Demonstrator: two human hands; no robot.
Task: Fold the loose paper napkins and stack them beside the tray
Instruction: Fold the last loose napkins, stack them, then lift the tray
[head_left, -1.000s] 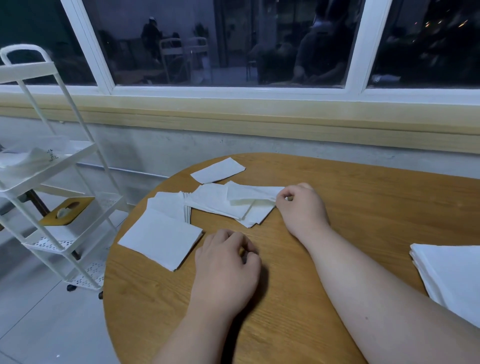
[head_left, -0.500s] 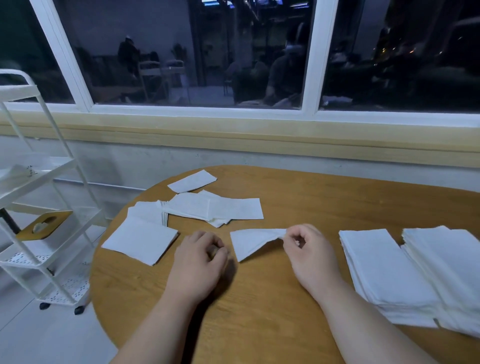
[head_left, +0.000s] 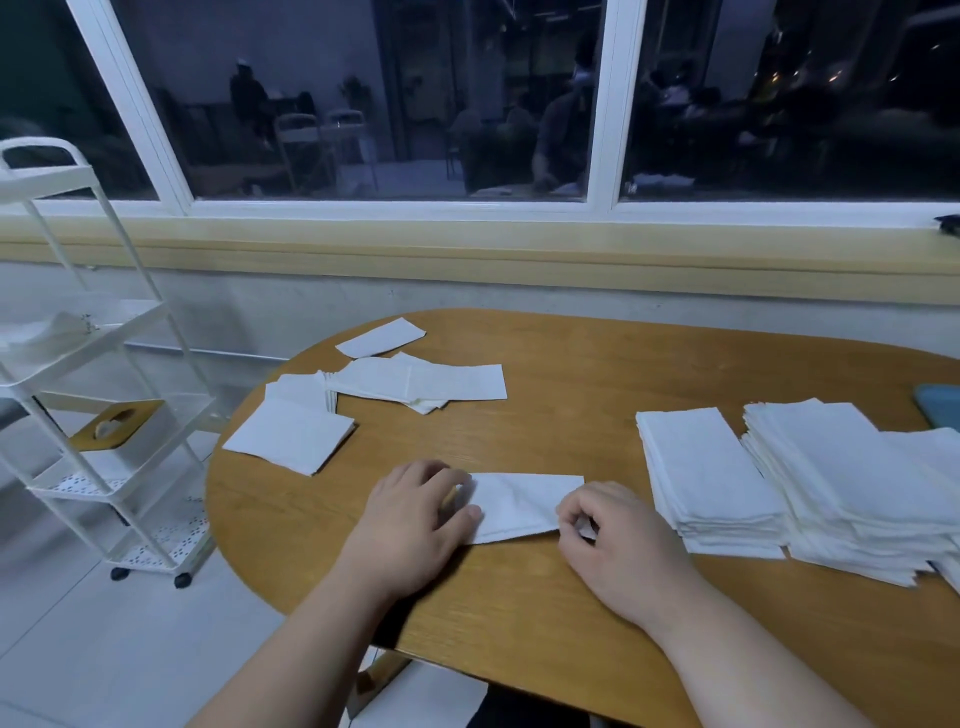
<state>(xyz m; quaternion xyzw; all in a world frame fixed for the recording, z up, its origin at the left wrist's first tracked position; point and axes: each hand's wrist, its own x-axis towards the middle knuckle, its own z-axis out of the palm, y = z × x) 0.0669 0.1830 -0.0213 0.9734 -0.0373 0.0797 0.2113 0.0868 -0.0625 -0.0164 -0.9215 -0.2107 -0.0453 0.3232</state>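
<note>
One napkin (head_left: 524, 506) lies flat on the near part of the table (head_left: 519, 592), between the person's two hands. It is a white, long rectangle lying left to right, with creases across it.

Its right near corner is pinched by the right hand (head_left: 618, 540), fingers curled in around the paper. The left hand (head_left: 415, 525) covers the napkin's left end with bent fingers, and the thumb lies on the paper. Whether this hand grasps the napkin or only presses it cannot be told.

Just right of the right hand stand two stacks (head_left: 701, 467) of folded white napkins, side by side and touching. The farther-right one is taller and less tidy.

On the far left of the table lie the loose napkins (head_left: 415, 379), overlapping in a spread. One single sheet (head_left: 382, 338) sits apart behind them. A larger square sheet (head_left: 291, 436) lies at the table's left edge, partly over a small pile.

A blue thing (head_left: 940, 410) shows at the right edge, too cut off to identify.

The table is round-ended, light wood. Left of it on the tiled floor stands a white wheeled cart (head_left: 104, 364) with shelves. Behind runs a white-framed window (head_left: 605, 104), dark outside.
</note>
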